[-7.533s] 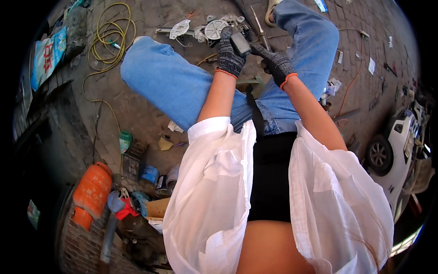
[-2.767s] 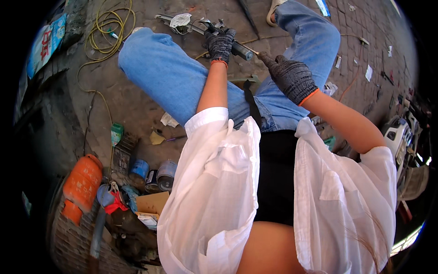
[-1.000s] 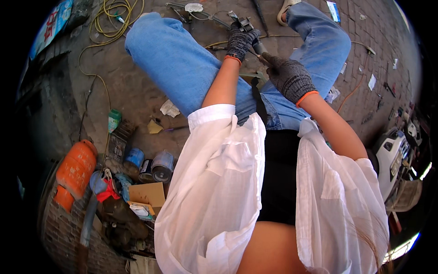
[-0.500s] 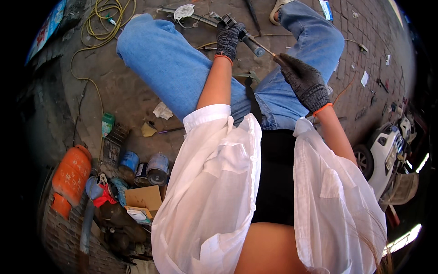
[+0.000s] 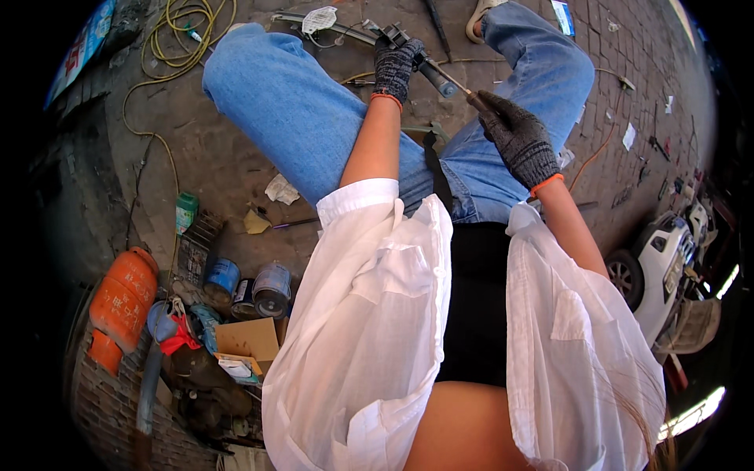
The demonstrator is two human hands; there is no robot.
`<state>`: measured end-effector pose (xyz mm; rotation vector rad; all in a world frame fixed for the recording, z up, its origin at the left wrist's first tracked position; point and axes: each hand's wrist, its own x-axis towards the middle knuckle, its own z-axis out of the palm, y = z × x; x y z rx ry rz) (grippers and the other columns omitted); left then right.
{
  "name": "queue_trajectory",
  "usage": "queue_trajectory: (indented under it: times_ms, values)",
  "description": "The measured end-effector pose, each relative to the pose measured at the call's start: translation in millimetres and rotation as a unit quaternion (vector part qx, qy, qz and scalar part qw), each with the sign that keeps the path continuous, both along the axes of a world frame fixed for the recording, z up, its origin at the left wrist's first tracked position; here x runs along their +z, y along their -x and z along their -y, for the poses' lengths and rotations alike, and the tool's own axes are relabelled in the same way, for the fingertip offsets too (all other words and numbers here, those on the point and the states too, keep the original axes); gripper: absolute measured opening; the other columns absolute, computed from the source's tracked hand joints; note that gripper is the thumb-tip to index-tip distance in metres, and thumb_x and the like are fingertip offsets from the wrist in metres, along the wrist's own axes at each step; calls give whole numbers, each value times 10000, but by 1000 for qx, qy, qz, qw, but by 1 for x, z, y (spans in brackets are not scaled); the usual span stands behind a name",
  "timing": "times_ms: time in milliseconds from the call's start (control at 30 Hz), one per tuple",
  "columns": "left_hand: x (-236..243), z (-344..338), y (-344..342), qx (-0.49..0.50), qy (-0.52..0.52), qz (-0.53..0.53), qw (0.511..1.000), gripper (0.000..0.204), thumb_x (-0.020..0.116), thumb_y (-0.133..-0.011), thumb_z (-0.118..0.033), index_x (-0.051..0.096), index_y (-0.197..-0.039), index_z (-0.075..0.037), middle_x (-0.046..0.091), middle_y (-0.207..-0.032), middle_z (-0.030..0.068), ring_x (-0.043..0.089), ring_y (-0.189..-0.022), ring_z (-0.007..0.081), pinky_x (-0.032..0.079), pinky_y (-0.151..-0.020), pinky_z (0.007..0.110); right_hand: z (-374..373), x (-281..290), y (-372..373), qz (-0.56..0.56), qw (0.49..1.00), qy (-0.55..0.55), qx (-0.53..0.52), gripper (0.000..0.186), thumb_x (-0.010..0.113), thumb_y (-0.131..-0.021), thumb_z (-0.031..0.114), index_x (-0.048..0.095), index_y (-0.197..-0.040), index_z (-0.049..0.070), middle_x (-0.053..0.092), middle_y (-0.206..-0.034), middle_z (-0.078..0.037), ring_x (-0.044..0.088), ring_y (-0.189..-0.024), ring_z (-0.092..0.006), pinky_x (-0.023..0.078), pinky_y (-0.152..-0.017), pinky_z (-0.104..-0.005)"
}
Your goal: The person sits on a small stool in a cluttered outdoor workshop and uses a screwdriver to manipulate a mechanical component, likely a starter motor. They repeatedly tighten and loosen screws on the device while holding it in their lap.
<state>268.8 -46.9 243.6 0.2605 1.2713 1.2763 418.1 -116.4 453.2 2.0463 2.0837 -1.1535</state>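
My left hand (image 5: 395, 69), in a dark knitted glove with an orange cuff, is closed around a long metal bar assembly (image 5: 345, 30) held over the ground between my knees. A black clamp-like piece (image 5: 390, 36) sits by its fingers, and a blue-grey cylindrical end (image 5: 440, 81) sticks out to the right. My right hand (image 5: 518, 140), gloved the same way, is closed on a screwdriver (image 5: 476, 100) with a brownish handle. Its thin shaft points up and left at the assembly near the cylindrical end; whether the tip touches I cannot tell.
A yellow hose (image 5: 184, 59) lies coiled at the far left. An orange gas cylinder (image 5: 123, 302), several paint cans (image 5: 272, 289) and a cardboard box (image 5: 247, 342) stand at the near left. A white car (image 5: 664, 263) is at the right. Paper scraps (image 5: 629, 136) litter the paving.
My right hand has shifted slightly, and more of the screwdriver's handle now shows ahead of its fingers. My left hand and the bar assembly have stayed almost in place.
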Motion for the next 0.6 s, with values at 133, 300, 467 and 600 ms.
queue_trajectory:
  times_ms: [133,300,467,600]
  values:
    - [1,-1,5,-5,-6,-10,1000,304,711,-659,-65,540,-910,-66,584,-800,38,567,-670,140,489,-590,268,-7,21,13,-116,954,194,-195,354,517,-869,255,531,-1161,56,631,-878,-173,589,-686,-152,495,-549,-273]
    - [-6,-5,3,-11,-31,-18,999,280,705,-665,-55,536,-887,-64,582,-792,38,563,-665,137,488,-591,269,-2,11,-11,-547,507,412,-524,384,449,-914,206,403,-1240,6,575,-884,-94,388,-483,-41,340,-360,-140]
    - [-14,-5,2,-25,-21,-43,999,264,701,-674,-53,535,-879,-52,581,-780,40,565,-671,138,490,-597,273,4,10,-6,-450,719,337,-409,385,504,-853,96,453,-1228,26,551,-714,-60,372,-454,-35,307,-328,-174]
    - [-24,-3,-2,-50,-18,-91,994,470,753,-602,-129,489,-973,-12,592,-822,73,582,-713,172,505,-655,315,11,-12,-9,-3,991,-115,69,422,525,-815,120,488,-1236,107,628,-837,-154,616,-682,-278,497,-588,-346]
